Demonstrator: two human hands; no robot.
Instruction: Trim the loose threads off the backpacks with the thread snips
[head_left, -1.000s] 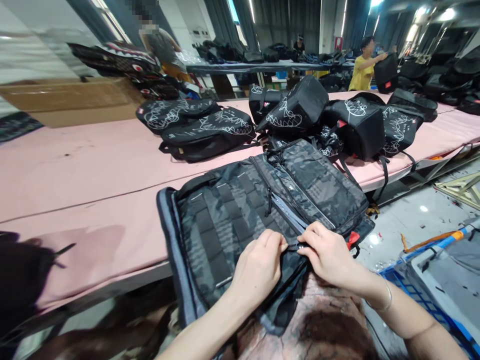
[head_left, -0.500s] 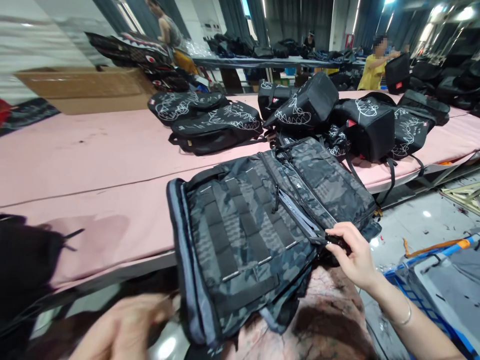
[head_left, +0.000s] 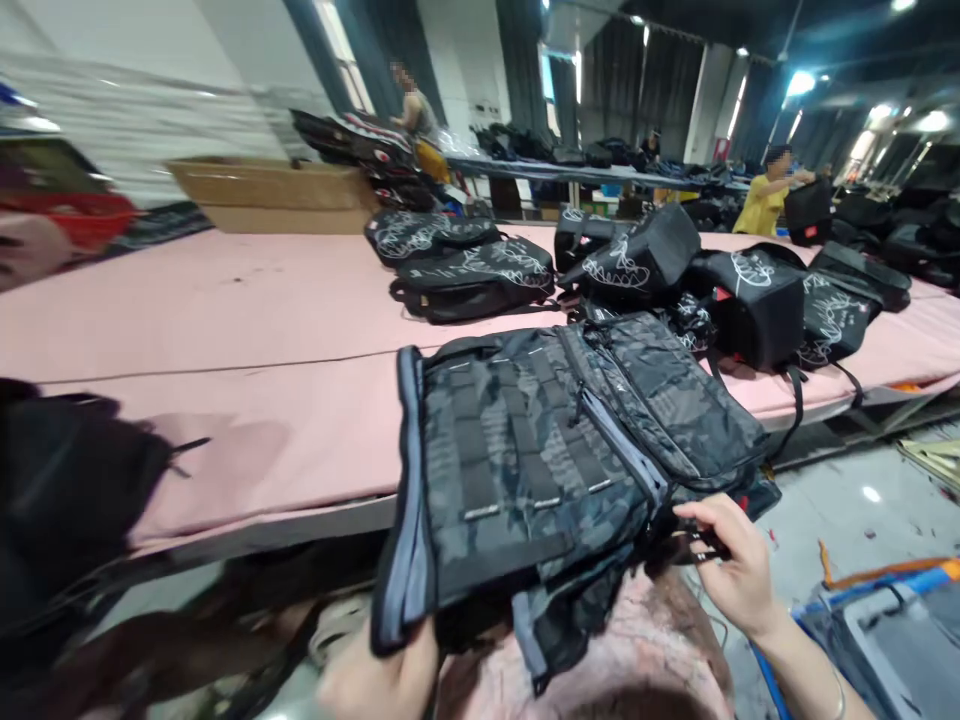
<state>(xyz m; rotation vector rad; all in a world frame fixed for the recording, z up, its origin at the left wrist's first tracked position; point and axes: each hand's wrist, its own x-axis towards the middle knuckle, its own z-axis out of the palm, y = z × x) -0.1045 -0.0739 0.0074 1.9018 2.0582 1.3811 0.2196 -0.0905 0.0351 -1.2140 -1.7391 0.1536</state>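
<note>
A dark camouflage backpack [head_left: 517, 470] lies on its back, partly on the pink table edge and partly over my lap. Rows of black webbing cross its front, and its grey-lined zip openings gape at the left side and in the middle. At its lower left corner, my left hand [head_left: 386, 675], blurred, is closed on the edge; some of its fingers are hidden. My right hand [head_left: 731, 560] is closed around a small black object [head_left: 701, 545] with white marks, beside the bag's lower right edge. I cannot make out its kind.
Black bags with white scribble prints [head_left: 480, 275] lie along the pink table [head_left: 225, 330]. A cardboard box [head_left: 277, 195] stands at the back left, a black bag [head_left: 67, 490] at the near left. A blue-edged crate [head_left: 885, 640] is at lower right. People work farther back.
My left hand has come right, up to the backpack's lower left corner, and closed there. My right hand has turned and moved slightly down with the black object. The view has swung left.
</note>
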